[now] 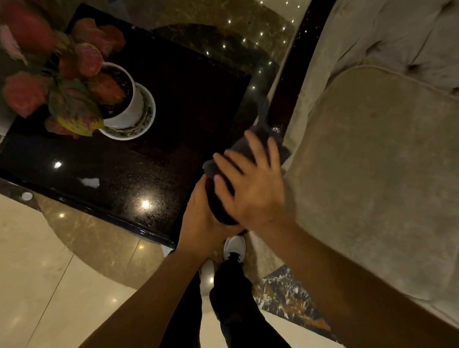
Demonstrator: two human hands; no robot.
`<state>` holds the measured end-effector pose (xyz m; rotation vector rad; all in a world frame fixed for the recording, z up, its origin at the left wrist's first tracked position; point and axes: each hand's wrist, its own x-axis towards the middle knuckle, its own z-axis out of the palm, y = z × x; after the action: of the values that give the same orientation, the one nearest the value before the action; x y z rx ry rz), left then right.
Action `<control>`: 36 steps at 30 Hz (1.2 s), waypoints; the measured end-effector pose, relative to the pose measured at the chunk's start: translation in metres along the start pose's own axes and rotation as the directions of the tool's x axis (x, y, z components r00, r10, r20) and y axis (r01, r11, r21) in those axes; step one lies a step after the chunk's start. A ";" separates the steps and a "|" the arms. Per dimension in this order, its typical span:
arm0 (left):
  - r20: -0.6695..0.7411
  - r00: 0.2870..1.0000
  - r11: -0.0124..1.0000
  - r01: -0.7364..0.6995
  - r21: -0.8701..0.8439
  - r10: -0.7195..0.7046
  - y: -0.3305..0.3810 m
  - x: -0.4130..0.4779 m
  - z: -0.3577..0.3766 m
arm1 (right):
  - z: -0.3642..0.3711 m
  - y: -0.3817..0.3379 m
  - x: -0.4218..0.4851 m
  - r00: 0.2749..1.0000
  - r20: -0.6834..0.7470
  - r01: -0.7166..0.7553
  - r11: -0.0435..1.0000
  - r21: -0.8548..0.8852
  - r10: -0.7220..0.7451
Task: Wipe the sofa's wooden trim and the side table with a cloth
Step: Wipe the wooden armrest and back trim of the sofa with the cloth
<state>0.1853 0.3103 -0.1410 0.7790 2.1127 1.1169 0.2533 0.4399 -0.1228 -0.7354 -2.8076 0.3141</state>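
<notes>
A dark cloth (262, 143) lies over the front end of the sofa's dark wooden trim (294, 78), under my right hand (251, 185), whose fingers are spread flat on it. My left hand (204, 220) cups the rounded dark end of the armrest from below and left. The glossy black side table (133, 168) stands just left of both hands. The picture around the right hand is blurred.
A white pot with a red-leaved plant (120, 99) sits on a saucer at the table's left. The beige sofa cushion (382, 182) fills the right. My legs and a white shoe (235, 247) stand on the polished marble floor (32, 270) between table and sofa.
</notes>
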 end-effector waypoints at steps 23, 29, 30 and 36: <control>0.095 0.985 0.737 -0.171 0.653 0.145 0.069 0.028 0.025 | -0.017 0.098 0.032 0.878 0.070 0.478 0.876 -0.062 -0.474; 0.002 1.000 0.930 0.008 0.366 -0.009 0.117 0.087 0.064 | -0.044 0.134 0.148 0.978 -0.184 -0.074 0.984 0.160 0.103; -0.031 0.999 0.938 0.023 0.347 -0.013 0.121 0.093 0.066 | -0.043 0.127 0.149 0.964 -0.234 -0.089 0.980 0.177 0.130; -0.073 0.997 0.948 0.004 0.319 0.021 0.116 0.097 0.065 | -0.044 0.124 0.094 0.958 0.013 0.285 0.953 0.102 -0.288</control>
<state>0.1962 0.4671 -0.0946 0.9053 2.3914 0.8275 0.2412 0.5992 -0.0986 -0.2966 -2.8473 0.4095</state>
